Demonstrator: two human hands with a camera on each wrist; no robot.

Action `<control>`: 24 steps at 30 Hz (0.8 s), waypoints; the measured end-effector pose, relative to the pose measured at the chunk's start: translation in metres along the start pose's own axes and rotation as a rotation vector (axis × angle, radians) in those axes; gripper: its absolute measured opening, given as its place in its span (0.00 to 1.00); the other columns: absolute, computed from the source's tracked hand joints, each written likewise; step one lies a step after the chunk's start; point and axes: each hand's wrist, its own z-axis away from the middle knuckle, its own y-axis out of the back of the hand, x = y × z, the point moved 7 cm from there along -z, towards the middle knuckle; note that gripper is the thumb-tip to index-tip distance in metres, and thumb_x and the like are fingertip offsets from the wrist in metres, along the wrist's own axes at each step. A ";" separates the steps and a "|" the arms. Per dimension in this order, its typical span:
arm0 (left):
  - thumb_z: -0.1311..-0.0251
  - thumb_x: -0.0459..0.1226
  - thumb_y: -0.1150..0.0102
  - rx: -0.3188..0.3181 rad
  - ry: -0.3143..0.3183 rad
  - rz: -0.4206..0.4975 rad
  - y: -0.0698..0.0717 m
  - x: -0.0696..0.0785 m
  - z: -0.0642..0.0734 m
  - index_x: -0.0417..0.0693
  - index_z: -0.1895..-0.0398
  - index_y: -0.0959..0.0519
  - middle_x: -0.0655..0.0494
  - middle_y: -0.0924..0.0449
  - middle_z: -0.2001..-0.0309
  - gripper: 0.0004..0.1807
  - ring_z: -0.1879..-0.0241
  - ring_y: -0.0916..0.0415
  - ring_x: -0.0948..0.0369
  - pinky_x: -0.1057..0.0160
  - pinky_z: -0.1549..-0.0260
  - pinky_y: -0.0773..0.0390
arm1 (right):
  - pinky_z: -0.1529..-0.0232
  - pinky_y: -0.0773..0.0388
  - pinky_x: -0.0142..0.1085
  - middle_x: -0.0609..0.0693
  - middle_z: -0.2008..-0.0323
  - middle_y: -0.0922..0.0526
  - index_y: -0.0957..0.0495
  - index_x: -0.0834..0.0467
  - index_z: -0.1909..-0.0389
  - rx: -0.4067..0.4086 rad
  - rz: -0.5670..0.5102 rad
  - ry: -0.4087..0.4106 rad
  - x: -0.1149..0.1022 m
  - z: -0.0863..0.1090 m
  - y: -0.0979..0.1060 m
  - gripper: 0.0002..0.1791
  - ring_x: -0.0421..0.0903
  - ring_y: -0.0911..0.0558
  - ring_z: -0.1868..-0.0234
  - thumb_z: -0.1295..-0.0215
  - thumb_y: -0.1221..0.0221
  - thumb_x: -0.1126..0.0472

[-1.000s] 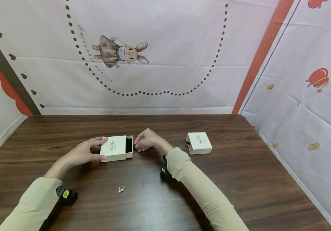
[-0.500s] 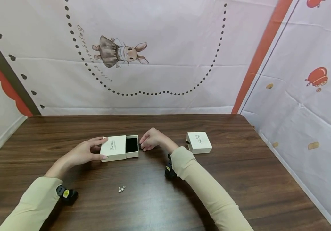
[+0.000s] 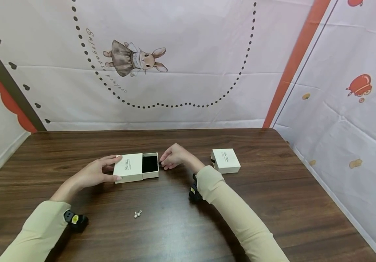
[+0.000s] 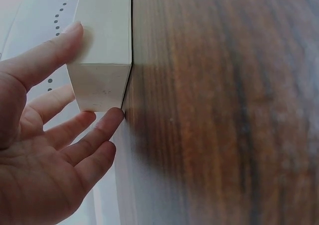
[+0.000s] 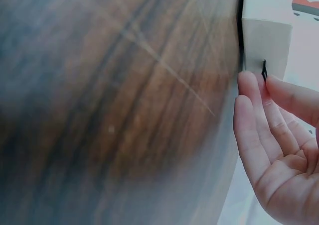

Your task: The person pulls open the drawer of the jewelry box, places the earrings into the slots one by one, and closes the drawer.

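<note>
A cream slide-out gift box (image 3: 127, 168) with printed lettering lies on the table, its inner drawer (image 3: 150, 175) partly out toward the right and lined in black. My left hand (image 3: 94, 173) grips the box's outer sleeve at its left end, thumb on the near side and fingers at the far side and end. In the right wrist view, a black ribbon pull tab (image 5: 264, 70) on the drawer's end is pinched between thumb and fingers of my right hand (image 5: 279, 130). Small pearl earrings (image 3: 137, 214) lie on the table nearer to me.
A second, smaller cream box (image 3: 226, 161) sits to the right, closed, with a black tab at its left end. The brown wood table (image 3: 273, 211) meets a printed white cloth (image 3: 188, 65) at its back edge.
My right hand has moved to the right, drawing the drawer farther out of the sleeve; the last half second shows little motion. My left hand has stayed on the sleeve.
</note>
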 end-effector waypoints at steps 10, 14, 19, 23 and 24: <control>0.51 0.52 0.36 -0.010 -0.003 0.006 -0.001 0.000 -0.001 0.41 0.32 0.44 0.33 0.51 0.33 0.47 0.45 0.33 0.41 0.39 0.51 0.36 | 0.66 0.21 0.39 0.58 0.71 0.16 0.19 0.68 0.64 -0.024 -0.018 0.061 -0.003 0.014 0.003 0.08 0.50 0.16 0.69 0.45 0.39 0.70; 0.51 0.52 0.36 -0.012 -0.001 0.011 -0.001 0.001 -0.001 0.41 0.32 0.44 0.33 0.51 0.33 0.47 0.45 0.33 0.41 0.40 0.51 0.36 | 0.66 0.21 0.39 0.55 0.72 0.15 0.19 0.66 0.66 -0.043 0.027 0.107 -0.008 0.022 -0.002 0.07 0.46 0.16 0.70 0.46 0.37 0.69; 0.51 0.52 0.36 -0.012 -0.002 0.010 -0.001 0.002 0.000 0.41 0.32 0.45 0.33 0.51 0.33 0.47 0.45 0.33 0.40 0.39 0.50 0.36 | 0.68 0.22 0.35 0.52 0.73 0.15 0.18 0.62 0.66 -0.069 0.109 0.165 -0.013 0.031 -0.009 0.06 0.48 0.17 0.70 0.47 0.37 0.68; 0.50 0.51 0.36 -0.008 -0.010 0.007 0.000 0.003 0.000 0.40 0.32 0.44 0.33 0.51 0.33 0.46 0.45 0.33 0.40 0.40 0.50 0.36 | 0.69 0.22 0.34 0.52 0.72 0.15 0.17 0.63 0.65 -0.086 0.129 0.187 -0.015 0.037 -0.015 0.07 0.46 0.17 0.71 0.47 0.37 0.68; 0.50 0.51 0.36 -0.008 -0.011 0.006 0.000 0.003 0.000 0.40 0.32 0.44 0.33 0.50 0.33 0.46 0.45 0.33 0.40 0.40 0.50 0.36 | 0.68 0.22 0.34 0.53 0.72 0.15 0.17 0.63 0.65 -0.089 0.130 0.193 -0.015 0.038 -0.017 0.08 0.45 0.18 0.72 0.47 0.37 0.68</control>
